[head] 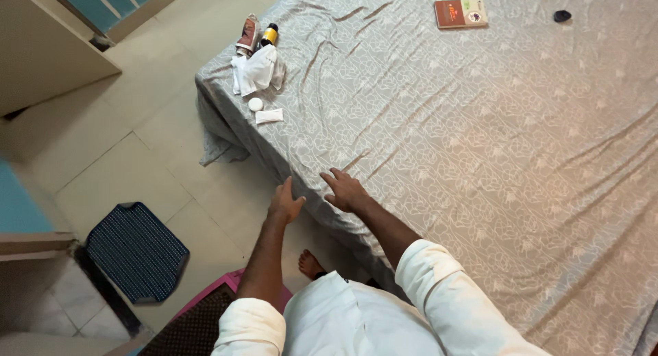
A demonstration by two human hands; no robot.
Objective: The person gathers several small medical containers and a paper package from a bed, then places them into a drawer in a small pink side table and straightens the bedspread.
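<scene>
Pale tiled floor (130, 164) runs along the near side of a bed w/ a grey patterned bedsheet (480, 136), creased all over. Left hand (285, 204) sits at the bed's near edge, just off the side, fingers (287, 186) loosely together & pointing up, touching the sheet's hanging edge or v. close, can't tell which. Right hand (345, 190) lies palm down on the sheet just inside the same edge, fingers spread, holding nothing. Both arms bare below rolled white sleeves. At the bed's far left corner: a yellow bottle w/ black cap (269, 35), a tube (247, 33), crumpled white cloth (258, 70), small round white lid (255, 104), white packet (269, 116). Far edge: reddish book (460, 14), small dark object (562, 16). On the floor, a dark blue mat (137, 252) near left; a bare foot (310, 265) beside the bed.
</scene>
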